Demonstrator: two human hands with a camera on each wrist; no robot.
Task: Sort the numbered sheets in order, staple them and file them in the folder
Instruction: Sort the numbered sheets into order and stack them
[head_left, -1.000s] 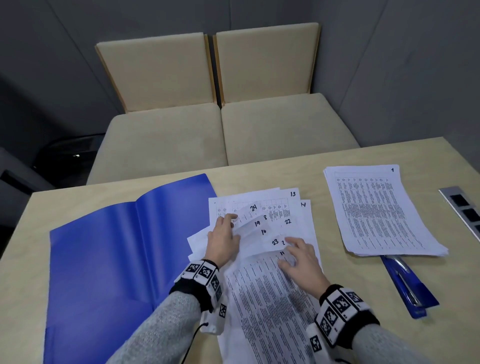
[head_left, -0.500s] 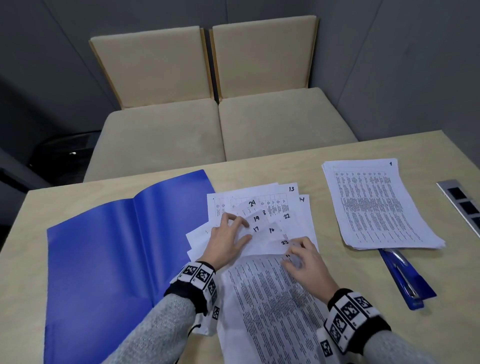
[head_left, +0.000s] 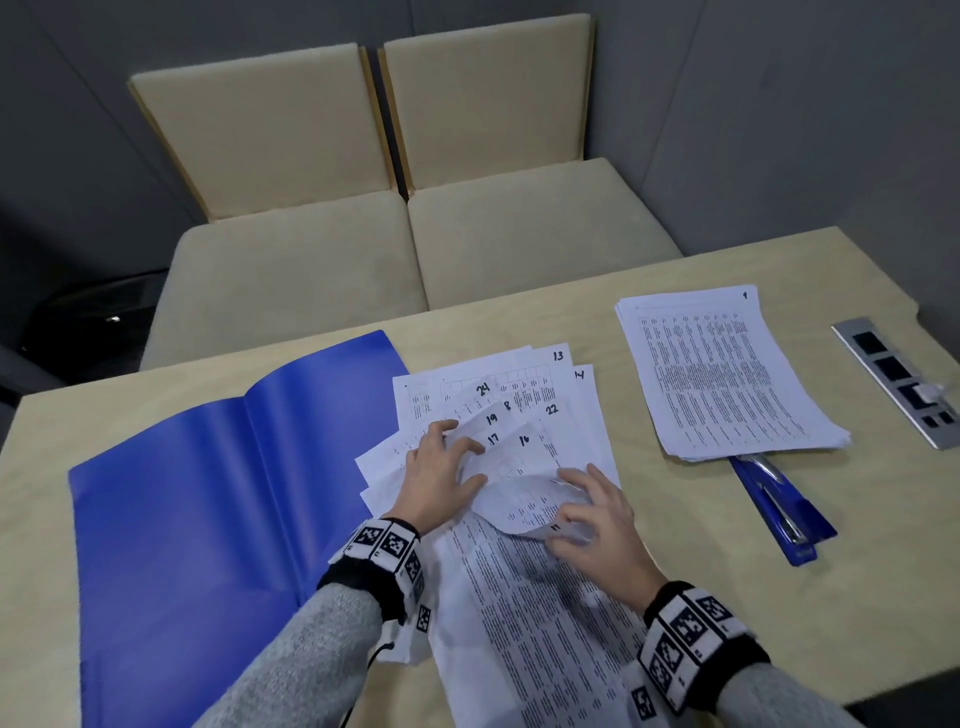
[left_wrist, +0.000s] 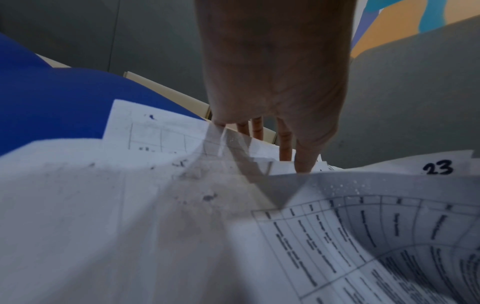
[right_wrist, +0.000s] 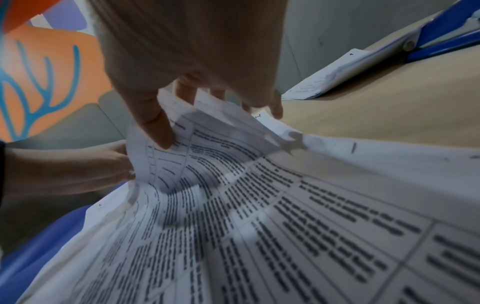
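Note:
A fanned heap of numbered sheets (head_left: 566, 415) lies mid-table, with corners marked 13, 14, 24, 19, 17, 16 and 22 showing. My left hand (head_left: 441, 467) presses flat on the heap's left part, fingers spread over the corners. My right hand (head_left: 582, 512) pinches the top of one printed sheet (head_left: 535, 504) and curls it back toward me; thumb and fingers grip it in the right wrist view (right_wrist: 166, 131). The left wrist view shows a corner marked 23 (left_wrist: 439, 167). A sorted stack (head_left: 722, 374) lies at the right, and the open blue folder (head_left: 208, 493) at the left.
A blue stapler (head_left: 779, 504) lies just below the sorted stack, partly under it. A metal socket strip (head_left: 904, 379) is set into the table at the far right. Two beige chairs (head_left: 405, 218) stand beyond the table's far edge.
My right hand has taken hold of the top sheet's upper edge and peeled it back toward me, uncovering 16 and 17. The left hand stays pressed on the heap.

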